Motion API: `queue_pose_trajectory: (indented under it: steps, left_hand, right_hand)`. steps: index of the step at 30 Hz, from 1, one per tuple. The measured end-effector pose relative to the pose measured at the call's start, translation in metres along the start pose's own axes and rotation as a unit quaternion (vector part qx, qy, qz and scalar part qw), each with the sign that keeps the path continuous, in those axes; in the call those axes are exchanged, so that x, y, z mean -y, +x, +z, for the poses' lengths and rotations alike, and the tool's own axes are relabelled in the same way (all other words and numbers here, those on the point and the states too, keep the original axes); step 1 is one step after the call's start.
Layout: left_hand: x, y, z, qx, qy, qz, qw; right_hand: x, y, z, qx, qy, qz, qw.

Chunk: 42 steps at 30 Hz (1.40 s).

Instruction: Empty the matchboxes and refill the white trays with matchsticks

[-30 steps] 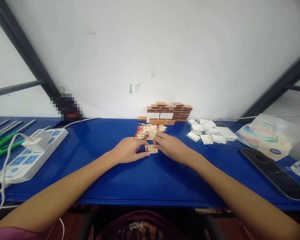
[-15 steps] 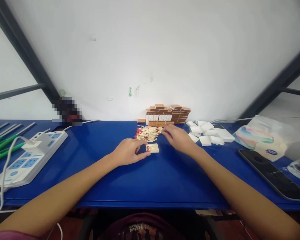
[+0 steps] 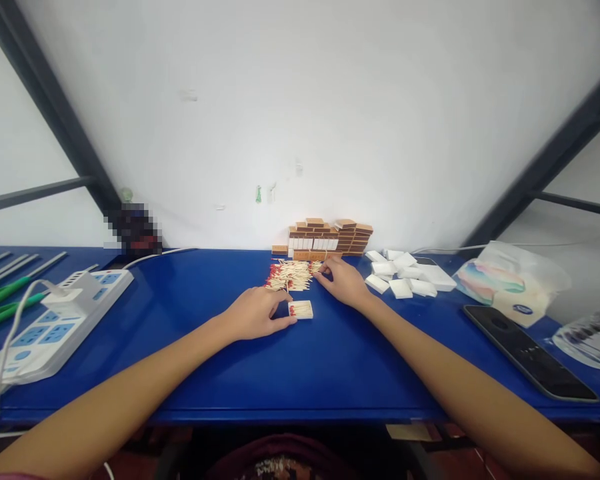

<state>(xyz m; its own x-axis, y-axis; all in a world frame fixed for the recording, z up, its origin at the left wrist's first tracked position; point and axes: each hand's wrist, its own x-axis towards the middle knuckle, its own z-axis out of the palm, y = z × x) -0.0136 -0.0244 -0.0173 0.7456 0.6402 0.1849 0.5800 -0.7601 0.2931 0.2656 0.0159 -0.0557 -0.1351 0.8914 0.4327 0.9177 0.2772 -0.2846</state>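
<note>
Within the last sec. the right hand (image 3: 343,281) was taken off the tray (image 3: 301,309) and carried to approx. 1 o'clock of it. There it was laid on the right edge of the match pile (image 3: 290,275). Its fingers were seen curled down narrow onto the sticks, but whether any were pinched could not be told. The tray, part-filled w/ red-tipped matches, was left flat on the blue table (image 3: 300,367), near centre, at 6 o'clock of the pile and just apart from it. It was kept steadied from 9 o'clock by the left hand (image 3: 255,313), thumb and forefinger closed narrow on its left end. Meaning for the work: the tray was held in place by one hand while the other was put at the loose sticks. Brown matchboxes (image 3: 327,238) were stacked vs. the wall at 12 o'clock. White boxes (image 3: 405,275) lay at 2 o'clock, near the right hand but untouched. The power strip (image 3: 55,317) at 9 o'clock and the phone (image 3: 527,350) at 4 o'clock were well apart.
</note>
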Motion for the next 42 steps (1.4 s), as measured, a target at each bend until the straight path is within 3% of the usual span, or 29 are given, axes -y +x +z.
queue_pose_trajectory:
  steps: [10,19,37,42]
  left_hand:
    - [0.002,0.001,-0.001,0.007,0.001,0.000,1.000]
    - [0.004,0.001,-0.002,0.003,0.021,0.001,1.000]
    - [0.006,0.001,-0.002,-0.002,0.026,-0.006,1.000]
    - [0.010,0.002,-0.002,-0.020,0.001,-0.028,0.999]
  right_hand:
    - [-0.014,-0.002,-0.012,0.045,-0.017,-0.005,0.999]
    - [-0.026,0.000,-0.036,0.018,0.033,-0.017,0.999]
    - [-0.010,-0.002,-0.046,-0.040,0.098,-0.047,0.993]
    - [0.009,-0.006,-0.049,0.016,0.204,-0.046,0.978]
